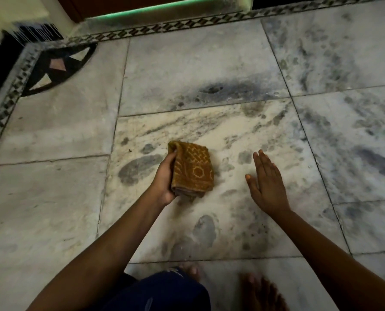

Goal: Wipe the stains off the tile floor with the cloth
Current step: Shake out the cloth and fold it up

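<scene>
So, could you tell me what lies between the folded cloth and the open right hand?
Only bare marble tile floor with grey blotches; the head view shows nothing else between the brown patterned cloth and the right hand.

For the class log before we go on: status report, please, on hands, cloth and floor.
Left hand gripping folded brown cloth. Right hand open, flat, empty. Dark smudges on tile floor ahead. Nothing in the way.

left hand grips folded cloth | right hand flat, fingers spread | stained tile floor
</scene>
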